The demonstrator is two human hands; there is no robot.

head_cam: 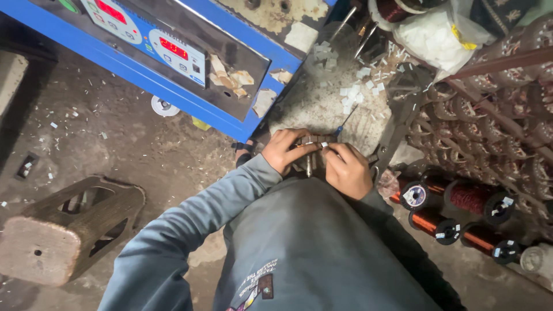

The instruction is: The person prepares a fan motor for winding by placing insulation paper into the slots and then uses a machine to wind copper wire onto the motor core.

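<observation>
Both hands are close together, low in front of the person's lap. The left hand (283, 151) and the right hand (347, 170) each pinch one side of a small metal motor core (311, 145), so it sits steady between them. A blue screwdriver (344, 124) lies just past it. Spools of copper wire (461, 198) wait near the right hand, within reach.

Both hands meet at frame centre, left hand (283, 151) and right hand (348, 170) curled, fingers pinching, grey sleeves bent inward.
</observation>
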